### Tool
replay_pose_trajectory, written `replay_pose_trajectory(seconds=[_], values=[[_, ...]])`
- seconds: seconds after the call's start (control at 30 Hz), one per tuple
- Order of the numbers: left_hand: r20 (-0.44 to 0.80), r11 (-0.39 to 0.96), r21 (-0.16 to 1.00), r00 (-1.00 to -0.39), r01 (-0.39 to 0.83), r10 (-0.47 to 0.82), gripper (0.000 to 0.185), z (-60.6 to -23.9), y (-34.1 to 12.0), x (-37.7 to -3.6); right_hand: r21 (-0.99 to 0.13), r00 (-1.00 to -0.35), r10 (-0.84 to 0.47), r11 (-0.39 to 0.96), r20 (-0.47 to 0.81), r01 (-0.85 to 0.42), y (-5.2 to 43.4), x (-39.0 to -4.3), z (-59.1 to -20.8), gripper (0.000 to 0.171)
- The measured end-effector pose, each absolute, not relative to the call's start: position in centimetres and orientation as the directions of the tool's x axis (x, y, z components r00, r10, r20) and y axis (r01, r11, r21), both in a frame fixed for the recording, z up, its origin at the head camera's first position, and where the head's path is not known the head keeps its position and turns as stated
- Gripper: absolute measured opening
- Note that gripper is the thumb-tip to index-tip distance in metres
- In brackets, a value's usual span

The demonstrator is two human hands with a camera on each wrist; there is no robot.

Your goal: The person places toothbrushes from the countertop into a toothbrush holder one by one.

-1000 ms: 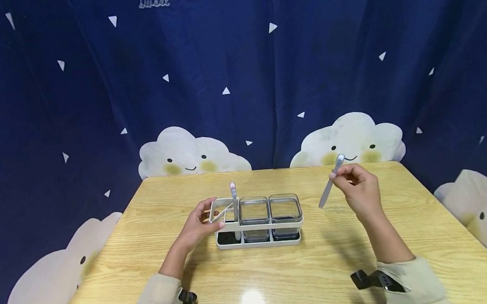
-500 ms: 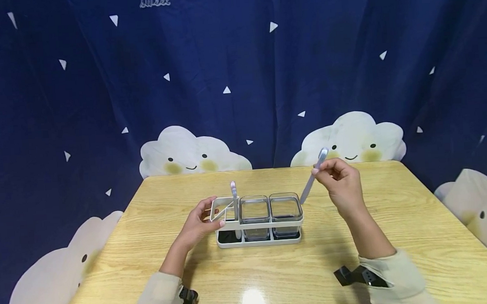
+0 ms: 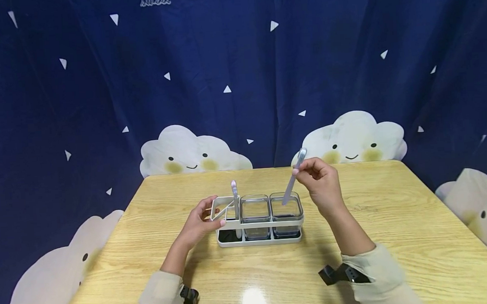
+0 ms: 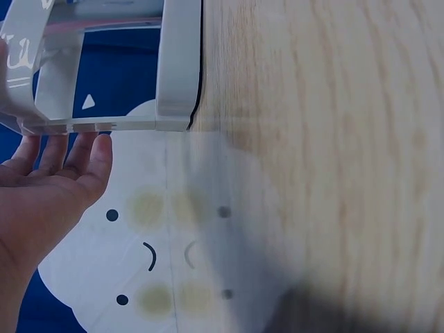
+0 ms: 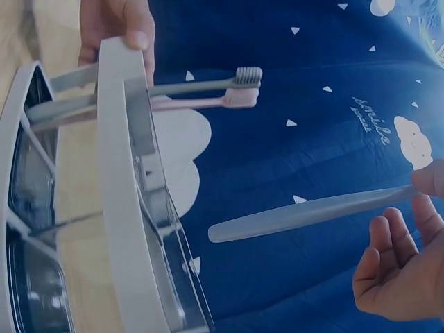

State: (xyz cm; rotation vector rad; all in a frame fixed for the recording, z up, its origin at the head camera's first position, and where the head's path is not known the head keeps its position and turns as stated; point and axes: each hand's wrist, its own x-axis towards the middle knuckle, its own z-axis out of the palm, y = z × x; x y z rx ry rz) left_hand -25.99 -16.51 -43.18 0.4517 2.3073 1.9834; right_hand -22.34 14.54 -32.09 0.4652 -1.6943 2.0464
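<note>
My left hand (image 3: 199, 222) holds the left end of a white toothbrush holder (image 3: 259, 242), thumb at the front rail and fingers behind. Two clear square cups (image 3: 257, 232) sit side by side in its middle and right bays. In the left section stand a grey toothbrush (image 5: 246, 76) and a pink toothbrush (image 5: 239, 98), bristles up. My right hand (image 3: 322, 184) pinches a grey-blue toothbrush (image 3: 291, 187) near its head, the handle slanting down to the left. The handle end overlaps the right cup in the head view; the right wrist view shows it apart from the holder.
The holder stands on a light wooden table (image 3: 150, 269). Behind hangs a dark blue curtain (image 3: 204, 56) with white triangles and smiling clouds. Black wrist cameras (image 3: 189, 297) are strapped over both sleeves.
My right hand has moved left with the toothbrush, from right of the holder to over its right cup. My left hand has stayed on the holder.
</note>
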Motion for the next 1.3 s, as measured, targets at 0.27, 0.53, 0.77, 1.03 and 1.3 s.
replay_pose_trajectory(seconds=[0.27,0.53,0.77,1.03,1.3], values=[[0.105,0.097,0.986,-0.957,0.136,0.27,0.075,-43.2,-16.6,-26.2,-0.814,-0.841,0.087,-0.212,0.535,-0.54,12.8,-22.8,-32.1,0.024],[0.122,0.099,0.983,-0.951,0.156,0.286,0.072,-43.2,-16.4,-26.0,-0.811,-0.837,0.065,-0.214,0.544,-0.544,11.3,-22.7,-32.0,0.016],[0.136,0.114,0.978,-0.944,0.177,0.301,0.071,-43.0,-16.7,-25.9,-0.808,-0.839,0.053,-0.243,0.541,-0.537,10.0,-22.7,-32.0,0.017],[0.146,0.114,0.975,-0.938,0.19,0.315,0.074,-42.9,-16.9,-26.0,-0.812,-0.848,0.049,-0.264,0.527,-0.52,8.8,-22.8,-32.2,0.019],[0.139,0.056,0.984,-0.926,0.17,0.35,0.073,-43.1,-17.3,-26.2,-0.824,-0.873,0.075,-0.297,0.483,-0.482,7.3,-22.9,-33.1,0.015]])
